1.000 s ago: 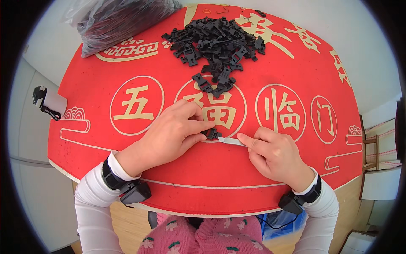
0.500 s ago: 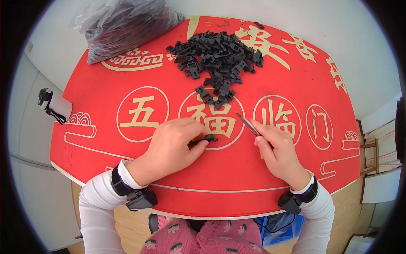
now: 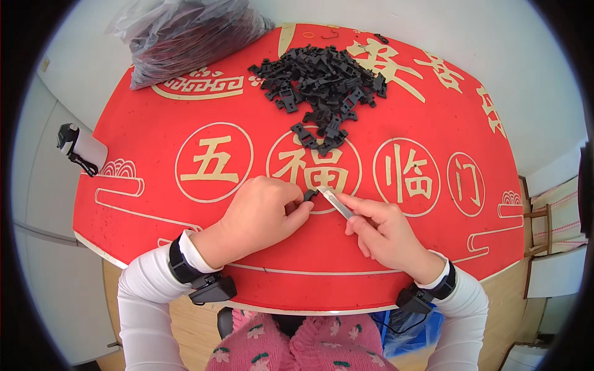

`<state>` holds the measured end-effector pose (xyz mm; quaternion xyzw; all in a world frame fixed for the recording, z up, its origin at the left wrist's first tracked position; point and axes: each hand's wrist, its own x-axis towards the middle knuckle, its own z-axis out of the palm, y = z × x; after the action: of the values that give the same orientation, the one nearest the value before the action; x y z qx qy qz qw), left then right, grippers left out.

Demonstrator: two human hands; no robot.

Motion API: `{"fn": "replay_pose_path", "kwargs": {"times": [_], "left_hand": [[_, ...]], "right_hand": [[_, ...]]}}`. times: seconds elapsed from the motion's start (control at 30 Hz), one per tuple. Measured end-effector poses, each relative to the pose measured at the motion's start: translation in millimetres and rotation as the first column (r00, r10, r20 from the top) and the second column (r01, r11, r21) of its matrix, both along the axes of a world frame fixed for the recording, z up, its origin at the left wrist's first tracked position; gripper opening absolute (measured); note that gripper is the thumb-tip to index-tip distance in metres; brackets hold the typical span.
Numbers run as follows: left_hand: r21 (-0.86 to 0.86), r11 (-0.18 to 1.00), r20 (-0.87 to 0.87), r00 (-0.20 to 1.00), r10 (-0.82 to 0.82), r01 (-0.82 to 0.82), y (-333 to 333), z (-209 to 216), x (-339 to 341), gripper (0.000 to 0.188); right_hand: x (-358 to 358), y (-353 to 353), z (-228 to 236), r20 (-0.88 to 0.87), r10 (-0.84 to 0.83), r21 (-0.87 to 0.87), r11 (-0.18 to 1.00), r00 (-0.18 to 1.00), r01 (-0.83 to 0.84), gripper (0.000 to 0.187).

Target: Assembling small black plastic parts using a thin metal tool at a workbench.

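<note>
Between the thumb and fingers of my left hand (image 3: 265,210) is a small black plastic part (image 3: 310,194), mostly covered by the fingers. My right hand (image 3: 387,232) grips a slim silver craft knife (image 3: 338,204), held slantwise. The knife's tip is at the exposed end of the part; whether it touches cannot be made out. Farther back on the red table lies a heap of similar black plastic parts (image 3: 322,74), with a few trailing toward my hands.
The red table (image 3: 148,241) has gold lettering and a curved edge. At the back left rests a grey plastic bag (image 3: 198,43), filled with something dark. A white bottle with a black lid (image 3: 90,151) stands at the left edge. Behind the table is a white wall (image 3: 482,37).
My right hand has moved left, bringing the knife from apart to right at the black part. My left hand has turned the part slightly, so its end points up more.
</note>
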<state>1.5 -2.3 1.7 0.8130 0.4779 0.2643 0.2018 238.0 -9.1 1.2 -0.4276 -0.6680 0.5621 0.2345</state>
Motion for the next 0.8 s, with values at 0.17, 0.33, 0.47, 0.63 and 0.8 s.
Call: {"fn": "replay_pose_path", "kwargs": {"times": [0.17,0.33,0.47,0.63,0.8], "left_hand": [[-0.045,0.999,0.007,1.000,-0.005,0.005,-0.6,1.2,0.3,0.015],[-0.037,0.999,0.018,1.000,-0.007,0.007,-0.7,1.0,0.8,0.015],[-0.027,1.000,0.013,1.000,-0.013,0.013,-0.1,-0.3,1.6,0.014],[-0.009,1.000,0.037,0.999,-0.023,0.023,0.3,-2.8,2.1,0.013],[-0.023,1.000,0.046,0.999,-0.012,0.013,-0.6,-2.8,2.0,0.013]], "right_hand": [[-1.3,-2.0,-2.0,-0.011,-0.001,0.031,1.000,1.000,0.002,0.047],[-2.1,-2.4,-0.3,0.026,0.009,0.080,0.997,1.000,-0.011,0.046],[-2.8,-2.5,-1.4,0.051,0.004,0.088,0.996,0.999,-0.008,0.046],[-4.9,-6.3,-2.7,0.044,-0.004,0.098,0.995,0.999,0.000,0.046],[-7.7,-7.2,-0.5,0.067,0.003,0.144,0.989,0.998,-0.012,0.046]]}}
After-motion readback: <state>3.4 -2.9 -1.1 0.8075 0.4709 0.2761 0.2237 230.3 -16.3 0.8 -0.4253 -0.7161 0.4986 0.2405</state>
